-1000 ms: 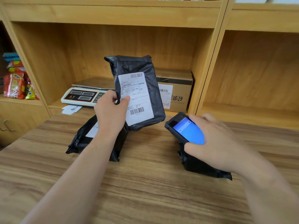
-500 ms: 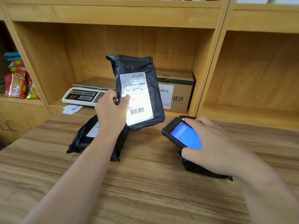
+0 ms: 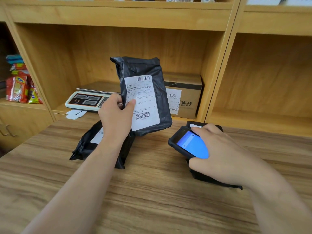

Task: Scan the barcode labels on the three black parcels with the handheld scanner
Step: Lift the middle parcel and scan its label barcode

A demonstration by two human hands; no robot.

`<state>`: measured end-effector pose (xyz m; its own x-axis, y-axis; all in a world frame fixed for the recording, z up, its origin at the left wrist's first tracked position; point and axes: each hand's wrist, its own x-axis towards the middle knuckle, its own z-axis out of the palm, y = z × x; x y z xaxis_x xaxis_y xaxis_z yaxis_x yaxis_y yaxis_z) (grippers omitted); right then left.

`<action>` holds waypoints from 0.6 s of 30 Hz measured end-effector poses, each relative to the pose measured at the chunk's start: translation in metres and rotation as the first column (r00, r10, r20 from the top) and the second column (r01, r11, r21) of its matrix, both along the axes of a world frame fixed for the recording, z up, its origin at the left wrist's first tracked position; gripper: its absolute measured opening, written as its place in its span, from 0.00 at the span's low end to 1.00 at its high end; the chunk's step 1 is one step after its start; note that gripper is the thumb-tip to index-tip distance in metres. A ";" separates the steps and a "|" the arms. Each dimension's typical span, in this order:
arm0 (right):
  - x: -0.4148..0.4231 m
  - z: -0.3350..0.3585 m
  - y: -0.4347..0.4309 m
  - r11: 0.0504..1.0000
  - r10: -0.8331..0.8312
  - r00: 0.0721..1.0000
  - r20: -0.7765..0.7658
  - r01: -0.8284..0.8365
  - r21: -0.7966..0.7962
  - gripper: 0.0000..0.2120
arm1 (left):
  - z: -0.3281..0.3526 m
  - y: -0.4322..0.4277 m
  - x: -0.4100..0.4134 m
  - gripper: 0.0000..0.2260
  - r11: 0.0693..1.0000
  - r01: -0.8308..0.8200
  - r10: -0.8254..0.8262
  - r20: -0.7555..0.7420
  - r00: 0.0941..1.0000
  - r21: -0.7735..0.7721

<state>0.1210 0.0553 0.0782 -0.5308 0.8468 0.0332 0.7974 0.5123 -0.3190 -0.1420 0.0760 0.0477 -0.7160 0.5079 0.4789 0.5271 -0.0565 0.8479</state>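
My left hand (image 3: 116, 119) grips a black parcel (image 3: 145, 71) by its left edge and holds it upright above the table, its white barcode label (image 3: 145, 105) facing me. A second black parcel (image 3: 87, 146) lies flat on the table beneath my left forearm, its label partly hidden. My right hand (image 3: 217, 154) holds the black handheld scanner (image 3: 187, 144), blue screen up, its front end pointing toward the raised parcel. A third black parcel (image 3: 209, 179) lies under my right hand, mostly covered.
A wooden table (image 3: 152, 200) stands against wooden shelving (image 3: 118, 16). In the shelf bay behind sit a digital scale (image 3: 87, 100) and a labelled cardboard box (image 3: 184, 97). Colourful snack packets (image 3: 20, 86) fill the left bay. A paper slip (image 3: 76, 114) lies by the scale.
The scanner has shifted slightly left, toward the raised parcel. A bright light patch seen on the label half a second ago is gone. The parcel stays in my left hand.
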 end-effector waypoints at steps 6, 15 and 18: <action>0.000 0.001 0.001 1.000 -0.006 1.000 -0.022 0.006 -0.001 0.41 | 0.001 -0.002 0.002 0.09 1.000 0.022 -0.022 0.018 1.000 -0.011; 0.002 0.001 0.003 1.000 0.017 0.993 -0.116 -0.015 0.016 0.36 | -0.003 0.000 0.002 0.07 0.994 0.075 -0.072 0.033 0.997 -0.083; 0.004 0.002 0.004 1.000 0.013 0.989 -0.149 -0.009 0.022 0.31 | -0.005 0.001 0.002 0.08 0.989 0.089 -0.089 0.013 0.996 -0.122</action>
<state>0.1251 0.0592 0.0801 -0.5279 0.8392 0.1307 0.7359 0.5288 -0.4227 -0.1399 0.0768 0.0425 -0.6686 0.6241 0.4043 0.5183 0.0013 0.8552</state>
